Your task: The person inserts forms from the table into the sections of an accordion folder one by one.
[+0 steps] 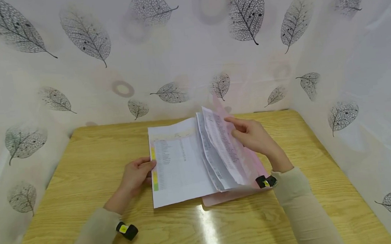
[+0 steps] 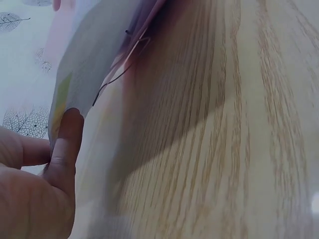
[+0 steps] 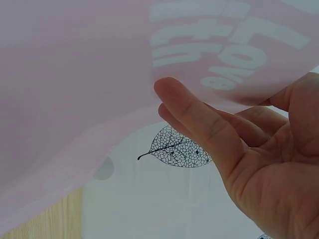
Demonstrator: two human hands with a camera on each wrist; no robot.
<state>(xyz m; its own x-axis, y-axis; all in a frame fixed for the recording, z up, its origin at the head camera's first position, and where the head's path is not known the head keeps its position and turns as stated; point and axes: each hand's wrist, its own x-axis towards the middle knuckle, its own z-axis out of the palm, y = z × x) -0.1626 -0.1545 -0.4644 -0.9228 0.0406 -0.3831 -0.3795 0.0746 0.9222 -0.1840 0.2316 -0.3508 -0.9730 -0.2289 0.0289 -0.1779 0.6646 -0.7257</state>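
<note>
A pink see-through folder [image 1: 221, 199] with printed sheets in it stands opened on the table in the head view. My left hand [image 1: 138, 176] pinches the left edge of a printed sheet [image 1: 175, 176] with yellow and green edge marks. In the left wrist view, the sheet [image 2: 94, 55] rises above the wood, fingers behind its edge. My right hand [image 1: 252, 135] grips the folder's raised right cover, beside several upright fanned sheets [image 1: 219, 146]. White letters show on the pink cover [image 3: 75, 89] in the right wrist view, with the fingers [image 3: 199, 117] against it.
The wooden table [image 1: 92, 152] carries the folder near its middle. A pale curtain [image 1: 177, 62] with leaf prints hangs behind and at both sides. Below the sheet in the left wrist view, a thin dark bent strand [image 2: 122, 72] sticks out.
</note>
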